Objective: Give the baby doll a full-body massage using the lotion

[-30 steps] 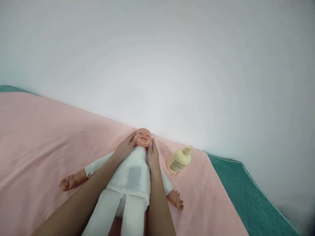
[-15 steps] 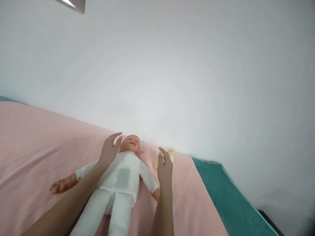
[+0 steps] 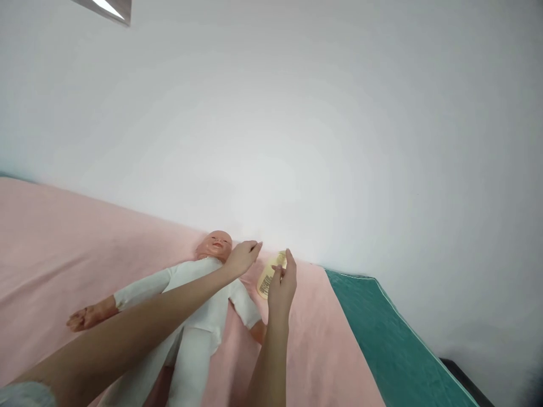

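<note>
A baby doll point(image 3: 203, 308) in a white top and white trousers lies on its back on a pink sheet. My left hand point(image 3: 242, 258) hovers beside the doll's head, its forearm crossing over the doll's chest. Its fingers are loosely bent and hold nothing I can see. To the right, my right hand point(image 3: 282, 285) is open, with thumb and fingers apart. It is close in front of a pale yellow bottle point(image 3: 263, 282) with printed text, hiding part of it. I cannot tell whether they touch.
The pink sheet point(image 3: 322, 339) covers most of a green surface point(image 3: 382, 333), which shows at the right. A white wall point(image 3: 297, 141) rises directly behind the bed's far edge. A dark edge point(image 3: 464, 379) is visible at lower right.
My left hand has moved right, from one side of the doll's head across to the other, towards the bottle. My right hand stays near the bottle, now with more of its label showing.
</note>
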Available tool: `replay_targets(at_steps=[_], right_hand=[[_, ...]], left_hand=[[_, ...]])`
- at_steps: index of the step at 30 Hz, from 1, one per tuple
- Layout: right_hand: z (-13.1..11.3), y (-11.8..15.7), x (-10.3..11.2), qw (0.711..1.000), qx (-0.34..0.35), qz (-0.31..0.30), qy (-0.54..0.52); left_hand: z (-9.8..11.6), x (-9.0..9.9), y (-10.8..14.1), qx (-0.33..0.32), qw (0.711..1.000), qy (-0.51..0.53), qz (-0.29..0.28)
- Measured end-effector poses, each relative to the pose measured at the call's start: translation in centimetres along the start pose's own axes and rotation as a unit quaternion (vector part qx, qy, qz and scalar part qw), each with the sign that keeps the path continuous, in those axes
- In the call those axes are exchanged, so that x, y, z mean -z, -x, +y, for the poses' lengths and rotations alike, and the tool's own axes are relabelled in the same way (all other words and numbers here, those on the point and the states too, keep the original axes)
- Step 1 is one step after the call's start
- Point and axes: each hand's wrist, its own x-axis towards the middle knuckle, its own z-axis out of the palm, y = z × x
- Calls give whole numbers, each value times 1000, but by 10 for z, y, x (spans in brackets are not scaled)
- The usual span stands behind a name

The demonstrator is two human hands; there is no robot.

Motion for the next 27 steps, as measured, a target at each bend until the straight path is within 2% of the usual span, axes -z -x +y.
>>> replay_targets(at_steps=[4, 8, 14, 20, 27], right_hand=[[3, -1, -2, 999, -14, -32, -20], [5, -2, -3, 1000, -1, -24, -10], [4, -3, -1, 1000, -1, -30, 0], [7, -3, -2, 999, -4, -45, -17], [8, -4, -5, 999, -2, -41, -21]], left_hand=[[14, -31, -17, 18, 1000, 11, -5], [23, -47, -19, 16, 999, 35, 17], [24, -54, -8, 0, 998, 53, 35], [28, -57, -6, -20, 998, 51, 20], [28, -60, -2, -14, 1000, 22, 3]])
